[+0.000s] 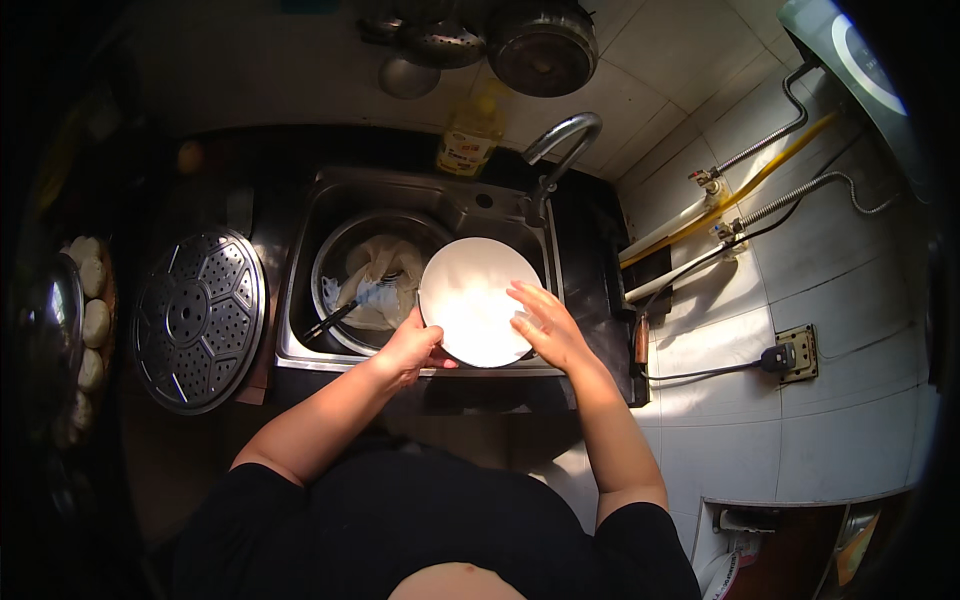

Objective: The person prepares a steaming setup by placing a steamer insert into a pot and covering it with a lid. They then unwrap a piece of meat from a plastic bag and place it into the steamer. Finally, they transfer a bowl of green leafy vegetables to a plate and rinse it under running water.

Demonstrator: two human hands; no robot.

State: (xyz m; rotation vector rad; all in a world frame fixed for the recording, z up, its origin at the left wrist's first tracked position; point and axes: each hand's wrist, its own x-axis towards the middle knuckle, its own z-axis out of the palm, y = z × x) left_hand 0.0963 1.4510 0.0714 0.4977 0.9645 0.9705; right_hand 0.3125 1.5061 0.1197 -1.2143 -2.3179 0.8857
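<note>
Nearest, two bare forearms reach up from short black sleeves toward a white, round, smooth plate, tilted in the air over the front right part of the sink. The left hand has its grip clamped on the plate's lower-left rim, thumb on the face and fingers underneath. The right hand lies at the opposite side, its fingers slightly apart over the face; whether that grip also clamps the rim, I cannot tell.

Under and beyond the plate, the rectangular stainless-steel sink is set into a black, glossy surface. In it sits a round metal basin with a pale, crumpled, cloth-like thing and a dark, slender, stick-like utensil leaning over the rim. Farther back, no stream shows beneath the curved chrome tap, and a clear bottle of yellow liquid stands behind the sink.

The work looks partway along, in my judgement: the plate is up and in hand, but not set down anywhere. The contents of the basin lie untouched by either hand. How finished the plate's face is, the glare hides.
</note>
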